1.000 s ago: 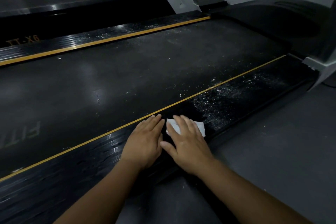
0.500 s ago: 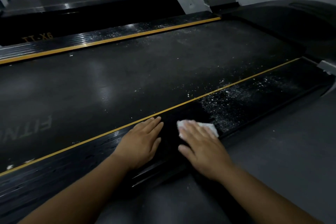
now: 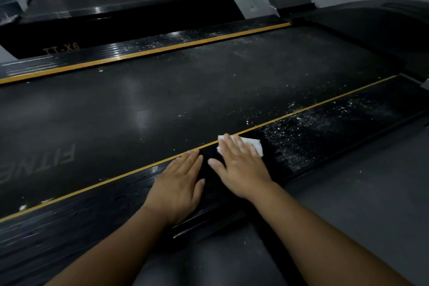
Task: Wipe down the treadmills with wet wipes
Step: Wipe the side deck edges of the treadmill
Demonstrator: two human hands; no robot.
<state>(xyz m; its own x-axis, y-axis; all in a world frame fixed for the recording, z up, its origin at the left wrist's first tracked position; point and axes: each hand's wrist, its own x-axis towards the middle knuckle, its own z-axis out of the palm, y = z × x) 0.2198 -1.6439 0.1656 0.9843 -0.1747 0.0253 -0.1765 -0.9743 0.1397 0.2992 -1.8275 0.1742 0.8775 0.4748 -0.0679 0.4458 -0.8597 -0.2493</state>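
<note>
A black treadmill lies across the view, with a wide running belt and a ribbed near side rail edged by a yellow line. My right hand lies flat on a white wet wipe, pressing it onto the near rail beside the yellow line. Most of the wipe is hidden under my fingers. My left hand rests flat on the same rail just to the left, fingers spread, holding nothing. White dust specks cover the rail to the right of the wipe.
The far side rail is also dusty. More treadmills lie behind, with grey uprights at the back. The black motor cover rises at the right. Grey floor runs along the near side.
My right hand has slid the wipe to the right along the near rail and up toward the yellow line. My left hand has stayed flat on the rail.
</note>
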